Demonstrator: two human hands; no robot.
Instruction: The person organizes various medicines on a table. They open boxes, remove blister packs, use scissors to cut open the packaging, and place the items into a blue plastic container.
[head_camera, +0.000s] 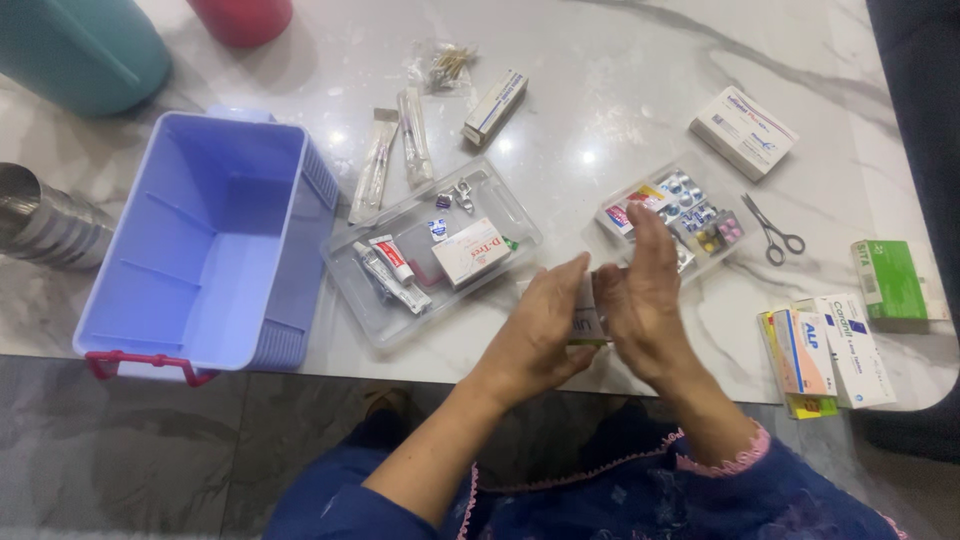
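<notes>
Both my hands meet over the near edge of a white marble table (620, 90). My left hand (535, 325) and my right hand (640, 300) press a small white medicine box (585, 318) between their palms; most of the box is hidden. Just left of the hands lies a clear plastic tray (392, 322) with tubes, a white-and-red box and small clips. Behind my right hand sits a second clear tray (700, 180) of blister packs.
An empty lilac plastic bin (215, 240) with red handles stands at the left. Scissors (772, 232), a green box (890, 280), stacked medicine boxes (830, 350), a white box (743, 132), wrapped swabs (395, 160) and another slim box (495, 106) lie around. Teal and red containers stand far left.
</notes>
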